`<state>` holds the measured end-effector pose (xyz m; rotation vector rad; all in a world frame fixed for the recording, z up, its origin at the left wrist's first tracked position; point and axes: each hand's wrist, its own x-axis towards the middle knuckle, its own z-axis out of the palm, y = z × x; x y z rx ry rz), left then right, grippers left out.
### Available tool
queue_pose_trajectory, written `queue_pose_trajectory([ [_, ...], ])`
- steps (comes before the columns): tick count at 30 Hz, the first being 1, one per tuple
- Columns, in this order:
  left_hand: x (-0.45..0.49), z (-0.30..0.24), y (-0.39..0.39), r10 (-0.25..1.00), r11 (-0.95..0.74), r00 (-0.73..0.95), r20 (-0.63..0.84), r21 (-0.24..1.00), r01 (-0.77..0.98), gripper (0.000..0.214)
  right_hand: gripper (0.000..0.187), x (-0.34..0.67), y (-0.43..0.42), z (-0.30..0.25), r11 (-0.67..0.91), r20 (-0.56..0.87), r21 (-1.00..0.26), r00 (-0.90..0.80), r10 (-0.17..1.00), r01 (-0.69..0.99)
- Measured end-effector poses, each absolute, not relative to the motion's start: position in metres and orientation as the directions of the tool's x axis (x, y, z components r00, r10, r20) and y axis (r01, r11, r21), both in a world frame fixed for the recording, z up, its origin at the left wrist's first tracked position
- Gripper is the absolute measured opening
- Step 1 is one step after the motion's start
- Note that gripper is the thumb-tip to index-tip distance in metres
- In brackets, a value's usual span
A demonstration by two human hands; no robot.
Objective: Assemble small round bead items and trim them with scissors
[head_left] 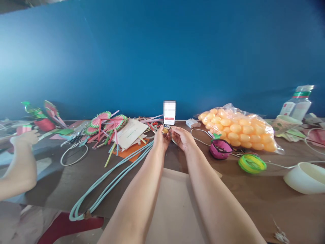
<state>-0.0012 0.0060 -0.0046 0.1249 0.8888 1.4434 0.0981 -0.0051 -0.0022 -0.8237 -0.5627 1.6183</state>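
My left hand (159, 138) and my right hand (182, 137) are close together over the far middle of the table. Between their fingertips shows a small, shiny, yellowish piece (166, 129), too small to name. The fingers of my left hand are closed on it. On my right hand the fingers are curled and pinched near the same spot; what they hold is hidden. Just beyond both hands a smartphone (169, 118) stands upright with a lit white screen.
Light-blue tubing (111, 184), watermelon paper fans (109, 122) and a white paper (130, 133) lie leftward. On the right are a bag of orange eggs (237, 130), a purple pouch (220, 149), green rings (252, 163), a white bowl (306, 178). Another person's arm (22, 162) reaches in at left.
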Motion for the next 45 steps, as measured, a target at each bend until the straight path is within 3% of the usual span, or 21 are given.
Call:
queue_pose_trajectory([
  [5,-0.0006,-0.0020,0.0048,0.877,0.202,-0.117,-0.466,0.579,-0.790,0.023,0.011,0.0987,-0.0050,-0.0005,-0.124,-0.163,-0.734,-0.004,0.987,-0.668],
  [14,-0.0002,-0.0024,0.0042,0.879,0.200,-0.124,-0.460,0.594,-0.779,0.023,0.005,0.1014,-0.0027,-0.0015,-0.133,-0.151,-0.695,-0.038,0.988,-0.706],
  [21,0.0005,-0.0029,0.0053,0.873,0.207,-0.130,-0.470,0.599,-0.774,0.021,0.013,0.1040,0.0007,-0.0004,-0.074,-0.133,-0.614,0.011,0.991,-0.786],
  [45,0.0018,-0.0061,0.0060,0.883,0.203,-0.134,-0.450,0.622,-0.756,0.020,0.016,0.1066,0.0022,0.0041,-0.054,-0.236,-0.415,0.050,0.970,-0.908],
])
